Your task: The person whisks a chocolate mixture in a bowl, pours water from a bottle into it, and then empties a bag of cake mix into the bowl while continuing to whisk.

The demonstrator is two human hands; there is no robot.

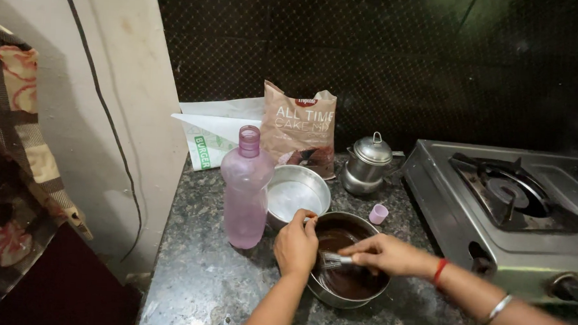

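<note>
Right hand (pixel 384 254) fingers pinch whisk (pixel 334 259) handle, long axis horizontal, wires pointing left into batter; left hand (pixel 296 243) fingers grip steel bowl (pixel 335 300) rim.

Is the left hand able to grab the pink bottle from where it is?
Probably yes. The left hand grips the rim of the bowl of dark batter, and the pink bottle stands just beside it on the counter, nothing between them.

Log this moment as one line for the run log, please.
left hand: grips rim of steel bowl | right hand: holds whisk in dark batter | pink bottle beside left hand
</note>
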